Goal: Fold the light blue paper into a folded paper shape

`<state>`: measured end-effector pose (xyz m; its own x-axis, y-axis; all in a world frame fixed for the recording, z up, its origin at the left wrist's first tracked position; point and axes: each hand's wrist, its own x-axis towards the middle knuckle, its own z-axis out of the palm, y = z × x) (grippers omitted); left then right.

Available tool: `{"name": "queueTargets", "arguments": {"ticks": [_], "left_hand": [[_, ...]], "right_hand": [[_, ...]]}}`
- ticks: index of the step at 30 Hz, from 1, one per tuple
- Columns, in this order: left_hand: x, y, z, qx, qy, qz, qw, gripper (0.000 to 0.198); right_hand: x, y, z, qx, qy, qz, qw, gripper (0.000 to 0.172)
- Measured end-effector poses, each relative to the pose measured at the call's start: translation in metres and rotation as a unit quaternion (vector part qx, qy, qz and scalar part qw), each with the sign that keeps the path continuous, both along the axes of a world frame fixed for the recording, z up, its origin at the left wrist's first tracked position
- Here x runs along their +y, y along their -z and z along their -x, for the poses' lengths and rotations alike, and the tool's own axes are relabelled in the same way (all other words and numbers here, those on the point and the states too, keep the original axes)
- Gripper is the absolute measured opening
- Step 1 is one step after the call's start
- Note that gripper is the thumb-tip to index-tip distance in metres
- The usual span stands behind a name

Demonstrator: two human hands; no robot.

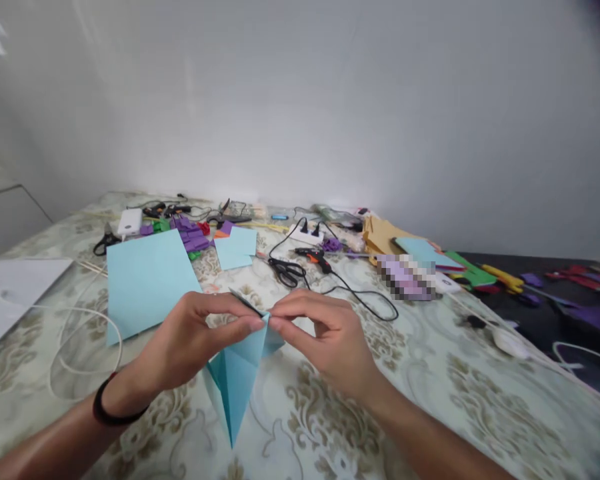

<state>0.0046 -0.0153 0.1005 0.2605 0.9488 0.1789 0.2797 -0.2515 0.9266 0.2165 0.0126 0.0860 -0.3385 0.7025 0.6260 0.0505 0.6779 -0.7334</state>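
Observation:
A folded light-blue paper [235,383] hangs between my hands, its long point aimed down toward me above the patterned tablecloth [430,373]. My left hand [195,337] pinches the paper's top edge with thumb and fingers closed. My right hand [320,333] pinches the same top edge from the right, fingertips meeting the left hand's. A black band sits on my left wrist.
A large light-blue sheet [147,280] and a smaller one [236,247] lie behind my hands. Black scissors [286,271], a glue gun [314,257] with its cord, a power strip [306,235], purple scraps [193,235] and coloured papers [430,257] crowd the back. A white cable [75,340] loops at left.

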Motion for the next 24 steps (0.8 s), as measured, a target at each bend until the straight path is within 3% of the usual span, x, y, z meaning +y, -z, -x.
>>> {"name": "queueTargets", "arguments": {"ticks": [5,10,17,24], "left_hand": [[0.018,-0.045,-0.005,0.015,-0.05,-0.128,0.99,0.019],[0.036,-0.069,-0.014,0.046,-0.07,-0.231,0.969,0.016],[0.05,-0.064,-0.013,0.101,-0.076,-0.256,0.958,0.015],[0.066,-0.055,0.001,0.163,-0.09,-0.248,0.951,0.012]], "right_hand": [[0.023,-0.048,0.005,0.021,0.011,-0.054,0.998,0.011],[0.043,-0.073,0.007,0.047,0.001,-0.066,0.997,0.007],[0.059,-0.07,0.009,0.037,0.051,-0.114,0.992,0.011],[0.07,-0.06,0.005,0.042,0.072,-0.103,0.991,0.009]]}}
